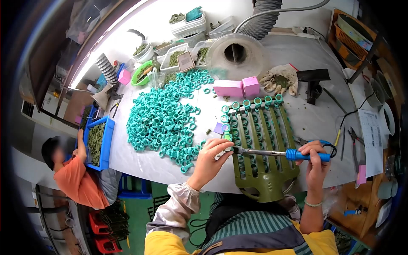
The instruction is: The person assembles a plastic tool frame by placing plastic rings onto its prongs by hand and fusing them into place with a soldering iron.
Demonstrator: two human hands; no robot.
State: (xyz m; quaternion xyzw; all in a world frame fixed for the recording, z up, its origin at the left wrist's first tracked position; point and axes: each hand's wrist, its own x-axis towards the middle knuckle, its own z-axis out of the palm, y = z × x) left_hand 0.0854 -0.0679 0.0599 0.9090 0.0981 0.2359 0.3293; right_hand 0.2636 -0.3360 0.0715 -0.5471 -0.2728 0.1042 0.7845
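My right hand (pixel 314 159) is wrapped round the blue handle of a soldering iron (pixel 272 152), whose metal shaft points left. Its tip lies close to the fingers of my left hand (pixel 211 159). Those fingers are pinched together at the left rail of an olive-green rack (pixel 270 180); what they hold, if anything, is too small to name. Along the rack's far edge and left side sit teal rings (pixel 246 103), and more rings show between its long bars. A large heap of loose teal rings (pixel 159 119) covers the table to the left of my left hand.
Pink blocks (pixel 228 88), a stained glove (pixel 279 80) and a black stand (pixel 313 83) lie beyond the rack. A fume hood (pixel 216 63) stands at the back. Pliers (pixel 355 146) lie right. At left, a person in orange (pixel 80 180) sits beside a blue bin (pixel 108 142).
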